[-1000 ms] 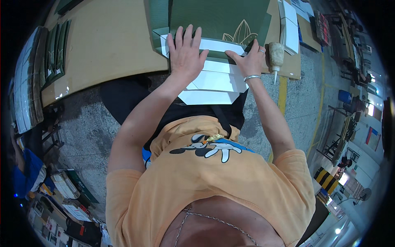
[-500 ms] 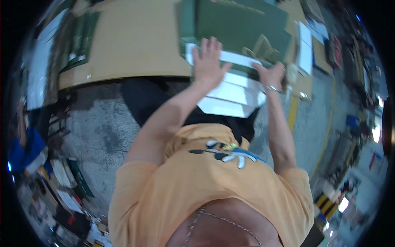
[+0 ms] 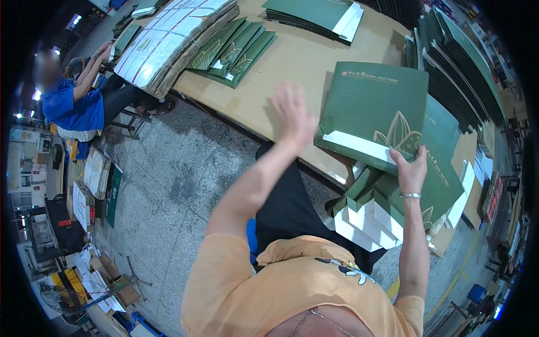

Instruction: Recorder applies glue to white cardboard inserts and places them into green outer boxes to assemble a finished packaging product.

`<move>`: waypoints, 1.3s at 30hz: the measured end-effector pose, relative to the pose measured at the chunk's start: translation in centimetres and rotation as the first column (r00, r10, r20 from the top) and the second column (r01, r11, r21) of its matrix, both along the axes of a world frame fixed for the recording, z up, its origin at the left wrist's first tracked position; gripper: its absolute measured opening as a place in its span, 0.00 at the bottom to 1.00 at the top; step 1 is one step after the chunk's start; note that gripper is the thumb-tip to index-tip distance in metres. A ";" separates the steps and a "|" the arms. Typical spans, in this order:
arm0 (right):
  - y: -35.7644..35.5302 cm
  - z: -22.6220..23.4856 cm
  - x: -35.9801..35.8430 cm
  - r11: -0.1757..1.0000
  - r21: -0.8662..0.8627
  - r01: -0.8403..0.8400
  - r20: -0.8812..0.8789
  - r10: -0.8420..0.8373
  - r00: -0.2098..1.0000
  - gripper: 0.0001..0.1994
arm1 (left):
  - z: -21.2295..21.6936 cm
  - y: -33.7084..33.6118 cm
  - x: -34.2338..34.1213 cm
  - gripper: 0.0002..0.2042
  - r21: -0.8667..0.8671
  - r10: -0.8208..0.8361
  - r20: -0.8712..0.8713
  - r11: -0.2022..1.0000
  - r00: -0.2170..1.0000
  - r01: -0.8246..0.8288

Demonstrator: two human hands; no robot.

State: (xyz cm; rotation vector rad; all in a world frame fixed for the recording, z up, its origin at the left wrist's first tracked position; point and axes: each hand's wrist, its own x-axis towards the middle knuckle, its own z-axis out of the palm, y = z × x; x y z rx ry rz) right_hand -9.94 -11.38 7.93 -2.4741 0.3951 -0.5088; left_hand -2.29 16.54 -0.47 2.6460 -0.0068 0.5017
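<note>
Right fingers (image 3: 397, 157) clamped on lower-right corner of green folder (image 3: 368, 101), left fingers (image 3: 290, 101) outstretched alongside

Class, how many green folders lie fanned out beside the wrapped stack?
3 show: the left folder, nearest the wrapped stack; the middle folder; and the right folder, farthest from it. More may be hidden underneath.

Clock centred on the head view, wearer (image 3: 314, 275) at six. Table (image 3: 315, 53): eleven to four. At eleven, by table's end: bundle (image 3: 171, 39). Toward twelve, just beside bundle: fanned folders (image 3: 238, 56). Just past twelve: folder stack (image 3: 309, 19). At two, outermost: folder pile (image 3: 466, 78); inward: top folder (image 3: 373, 95), overlapping lower folders (image 3: 446, 182) at three. At top folder's four-o'clock corner: right hand (image 3: 414, 170). At one: left hand (image 3: 293, 117). At four: flaps (image 3: 368, 224). At nine, across floor (image 3: 179, 180): stacks (image 3: 95, 174). At ten: seated person (image 3: 76, 106).
</note>
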 end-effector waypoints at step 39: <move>22.8 -1.6 24.3 0.728 0.507 -0.462 -0.405 0.674 0.618 0.21 | -0.9 14.7 10.3 0.20 -0.033 -0.259 0.131 0.964 0.957 0.266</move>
